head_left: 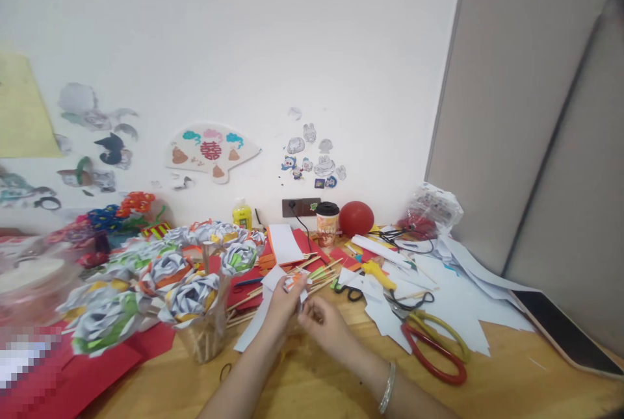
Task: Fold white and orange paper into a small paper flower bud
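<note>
My left hand (pixel 281 302) is closed around a small white-and-orange paper flower (pixel 295 281), held a little above the table. My right hand (pixel 322 321) is close beside it, fingers curled in a pinch just under the paper; whatever they grip is hidden. A white paper strip (pixel 256 328) lies under my left wrist. Left of my hands, several finished paper roses (pixel 190 297) in white, green, orange and yellow stand in a clear cup (pixel 207 341). Thin wooden sticks (pixel 322 276) are scattered behind my hands.
Red-and-yellow-handled scissors (pixel 439 347) and a yellow glue gun (pixel 379 274) lie on the right among white paper sheets (pixel 461 318). A lidded paper cup (pixel 327 224) and a red balloon (pixel 356 218) stand by the wall. A tablet-like dark device (pixel 568 331) lies far right; red paper (pixel 102 367) lies left.
</note>
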`<state>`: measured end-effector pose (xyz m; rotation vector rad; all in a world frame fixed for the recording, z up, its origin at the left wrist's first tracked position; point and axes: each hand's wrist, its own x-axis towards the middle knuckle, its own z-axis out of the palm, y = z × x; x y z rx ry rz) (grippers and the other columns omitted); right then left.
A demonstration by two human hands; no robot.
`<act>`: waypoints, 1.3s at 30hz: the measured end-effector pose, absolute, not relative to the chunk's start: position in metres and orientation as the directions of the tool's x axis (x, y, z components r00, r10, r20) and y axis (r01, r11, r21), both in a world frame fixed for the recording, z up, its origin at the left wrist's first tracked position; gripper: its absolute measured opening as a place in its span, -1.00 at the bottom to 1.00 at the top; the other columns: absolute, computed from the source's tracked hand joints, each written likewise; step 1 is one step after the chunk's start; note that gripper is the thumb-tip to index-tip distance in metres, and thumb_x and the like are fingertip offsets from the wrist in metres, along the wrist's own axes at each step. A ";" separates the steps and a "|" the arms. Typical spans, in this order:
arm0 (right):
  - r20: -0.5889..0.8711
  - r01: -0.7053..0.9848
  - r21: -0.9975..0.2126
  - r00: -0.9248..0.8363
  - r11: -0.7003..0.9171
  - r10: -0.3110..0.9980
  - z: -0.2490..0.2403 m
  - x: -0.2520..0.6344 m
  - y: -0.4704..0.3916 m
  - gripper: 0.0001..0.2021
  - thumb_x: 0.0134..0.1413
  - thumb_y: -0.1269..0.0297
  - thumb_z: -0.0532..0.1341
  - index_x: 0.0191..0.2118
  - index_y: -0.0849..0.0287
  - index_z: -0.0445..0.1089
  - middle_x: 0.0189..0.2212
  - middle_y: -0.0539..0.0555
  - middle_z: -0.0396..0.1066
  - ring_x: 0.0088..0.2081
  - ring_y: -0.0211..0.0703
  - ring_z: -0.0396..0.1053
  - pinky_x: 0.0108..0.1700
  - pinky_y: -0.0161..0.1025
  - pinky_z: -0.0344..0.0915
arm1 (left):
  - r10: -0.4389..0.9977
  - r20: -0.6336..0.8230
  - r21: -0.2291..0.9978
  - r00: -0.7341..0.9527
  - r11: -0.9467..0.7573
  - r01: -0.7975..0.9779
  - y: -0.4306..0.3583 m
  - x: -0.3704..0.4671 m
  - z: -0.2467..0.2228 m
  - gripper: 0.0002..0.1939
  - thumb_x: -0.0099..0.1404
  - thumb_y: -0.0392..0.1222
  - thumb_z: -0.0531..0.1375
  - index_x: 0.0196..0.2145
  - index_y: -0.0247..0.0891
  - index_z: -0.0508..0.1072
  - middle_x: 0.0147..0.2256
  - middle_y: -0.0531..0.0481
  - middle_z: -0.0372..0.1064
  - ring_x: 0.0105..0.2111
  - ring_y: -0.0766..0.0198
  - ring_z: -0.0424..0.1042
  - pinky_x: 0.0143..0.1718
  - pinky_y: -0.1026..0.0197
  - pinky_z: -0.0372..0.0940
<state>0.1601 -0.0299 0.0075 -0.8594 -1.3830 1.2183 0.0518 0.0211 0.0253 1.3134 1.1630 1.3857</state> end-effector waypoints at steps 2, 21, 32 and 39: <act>0.342 0.056 -0.934 -0.142 0.353 0.929 0.006 0.158 -0.031 -0.85 -0.19 0.30 0.26 -0.49 0.19 0.26 -0.60 -0.11 0.21 -0.55 -0.34 0.11 -0.49 -0.37 0.02 | 0.985 0.168 0.986 -0.038 -0.168 -0.010 0.020 0.053 0.024 -0.49 -0.06 0.21 0.18 -0.34 -0.31 0.36 -0.56 0.02 0.37 -0.61 0.30 0.33 -0.58 0.30 0.18; 0.145 -0.390 -0.920 -0.231 0.045 0.962 0.019 0.165 -0.026 -0.86 -0.17 0.25 0.08 -0.61 0.16 0.14 -0.81 -0.17 0.03 -0.72 -0.39 -0.02 -0.57 -0.36 0.11 | 0.840 0.504 0.829 0.200 -0.536 0.159 0.023 0.035 0.026 -0.56 0.00 -0.17 0.24 -0.12 -0.26 0.33 -0.11 -0.11 0.34 -0.10 0.09 0.31 -0.06 0.10 0.18; 0.169 -0.355 -0.930 -0.189 0.093 0.967 0.023 0.173 -0.024 -0.78 -0.09 0.16 0.13 -0.59 0.17 0.18 -0.75 -0.14 0.09 -0.69 -0.37 0.05 -0.57 -0.37 0.08 | 0.842 0.509 0.848 0.178 -0.526 0.066 0.024 0.039 0.028 -0.60 0.01 -0.13 0.24 -0.16 -0.25 0.34 -0.12 -0.09 0.32 -0.09 0.13 0.29 -0.07 0.16 0.18; 0.305 -0.190 -0.936 -0.020 0.296 0.952 0.018 0.196 -0.004 -0.71 -0.15 0.05 0.24 -0.39 0.17 0.33 -0.54 -0.03 0.34 -0.48 -0.24 0.29 -0.39 -0.30 0.22 | 0.938 0.293 0.956 0.187 -0.285 -0.070 0.023 0.050 0.020 -0.49 -0.04 0.05 0.25 -0.17 -0.26 0.29 -0.33 -0.04 0.37 -0.35 0.21 0.38 -0.32 0.23 0.25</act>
